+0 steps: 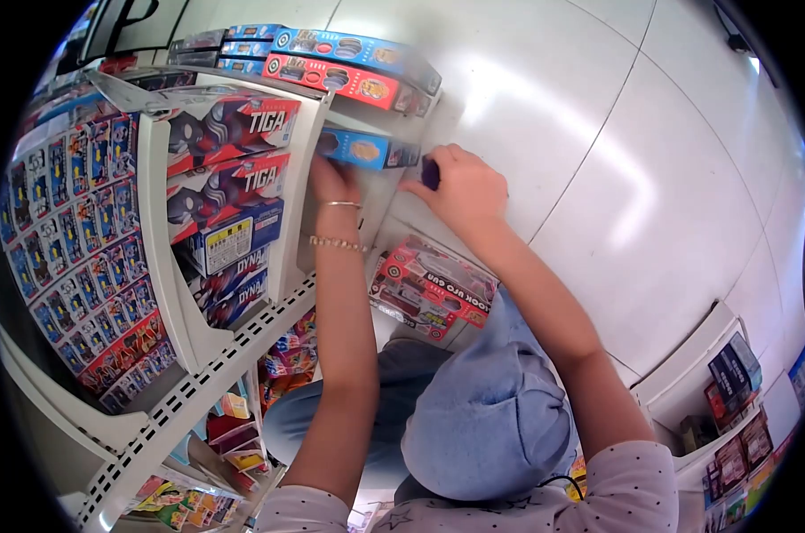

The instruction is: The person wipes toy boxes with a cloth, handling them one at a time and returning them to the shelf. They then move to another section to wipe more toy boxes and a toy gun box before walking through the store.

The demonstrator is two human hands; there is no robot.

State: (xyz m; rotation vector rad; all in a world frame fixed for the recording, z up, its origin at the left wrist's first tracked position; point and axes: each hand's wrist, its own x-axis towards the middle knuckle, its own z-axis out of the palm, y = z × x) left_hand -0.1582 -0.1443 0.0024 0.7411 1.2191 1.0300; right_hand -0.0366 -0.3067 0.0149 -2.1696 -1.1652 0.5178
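My left hand [333, 184], with a bangle and a beaded bracelet on its wrist, reaches into a white shelf. It is right at the near end of a blue toy box [363, 149], and its fingers are mostly hidden there. My right hand [470, 185] is closed around a small dark purple object [431, 173], whose kind I cannot tell. It hovers in front of the shelf's open side, a little right of the blue box. Below, between my forearms, a red toy box [434, 286] lettered "UFO GUN" leans by my knees.
Red and blue boxes [354, 67] are stacked on the shelf above. Left of my arm, a white shelf divider [298, 191] borders stacked TIGA boxes [234, 133]. A perforated metal upright [203, 373] runs along the rack. Pale floor tiles [598, 178] spread to the right; another stocked shelf [687, 426] stands lower right.
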